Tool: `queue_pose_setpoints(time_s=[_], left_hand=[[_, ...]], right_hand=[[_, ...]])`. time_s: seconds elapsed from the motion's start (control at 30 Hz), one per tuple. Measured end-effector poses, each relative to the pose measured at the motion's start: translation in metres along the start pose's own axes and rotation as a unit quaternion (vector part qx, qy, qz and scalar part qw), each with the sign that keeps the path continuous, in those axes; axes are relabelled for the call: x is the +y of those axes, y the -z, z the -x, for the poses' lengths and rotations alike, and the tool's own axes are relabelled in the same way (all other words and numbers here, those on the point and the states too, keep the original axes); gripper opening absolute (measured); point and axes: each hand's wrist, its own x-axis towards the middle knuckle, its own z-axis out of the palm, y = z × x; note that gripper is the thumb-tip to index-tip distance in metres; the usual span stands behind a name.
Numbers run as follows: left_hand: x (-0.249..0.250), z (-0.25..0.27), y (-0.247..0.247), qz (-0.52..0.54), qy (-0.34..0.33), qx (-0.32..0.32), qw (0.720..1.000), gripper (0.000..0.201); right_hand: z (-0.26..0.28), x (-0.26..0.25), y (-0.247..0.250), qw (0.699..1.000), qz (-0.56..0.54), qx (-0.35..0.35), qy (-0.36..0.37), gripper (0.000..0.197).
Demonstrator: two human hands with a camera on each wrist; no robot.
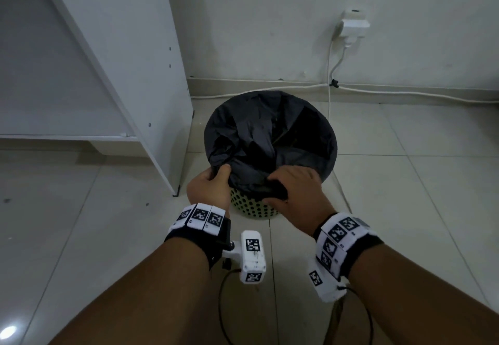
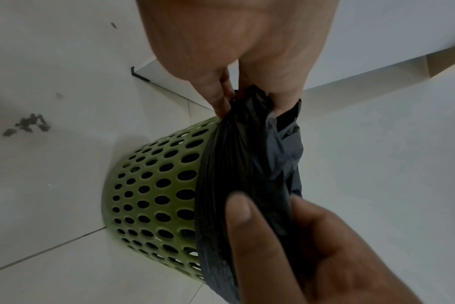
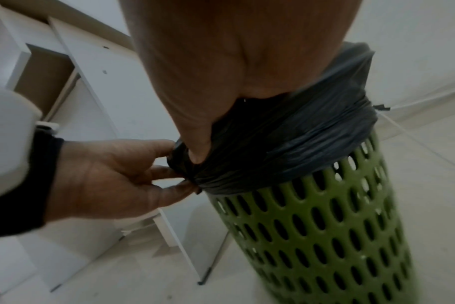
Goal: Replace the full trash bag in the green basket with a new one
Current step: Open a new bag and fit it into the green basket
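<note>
A green perforated basket (image 1: pixel 253 211) stands on the tiled floor, lined with a black trash bag (image 1: pixel 270 134) whose edge is folded over the rim. My left hand (image 1: pixel 213 182) pinches the bag's edge at the near left of the rim, thumb on top. At the near right, my right hand (image 1: pixel 291 182) grips a bunched fold of the bag. The left wrist view shows the left hand (image 2: pixel 234 51) pinching the bag (image 2: pixel 247 164) above the basket (image 2: pixel 153 195), with the right hand (image 2: pixel 312 246) below. In the right wrist view the right hand (image 3: pixel 221 72) covers the bag (image 3: pixel 299 139).
A white cabinet (image 1: pixel 129 61) stands just left of the basket, its corner close to my left hand. A white cable (image 1: pixel 330 74) runs down from a wall plug (image 1: pixel 353 26) and along the floor right of the basket. Dark specks (image 2: pixel 29 123) mark the floor tiles.
</note>
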Motion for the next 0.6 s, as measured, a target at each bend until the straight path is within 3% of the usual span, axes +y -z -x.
queue_pose_setpoints(time_s=[0.1, 0.27, 0.6], left_hand=[[-0.003, -0.001, -0.002, 0.022, 0.015, -0.003, 1.0, 0.03], [-0.002, -0.003, -0.006, 0.022, 0.019, -0.006, 1.0, 0.024], [-0.012, -0.015, -0.012, 0.013, -0.006, -0.013, 1.0, 0.025]], right_hand=[[0.008, 0.009, -0.003, 0.999, 0.05, -0.002, 0.007, 0.044], [0.004, 0.007, -0.002, 0.999, 0.042, 0.012, 0.004, 0.051], [0.005, 0.01, -0.006, 0.999, 0.025, 0.031, 0.004, 0.043]])
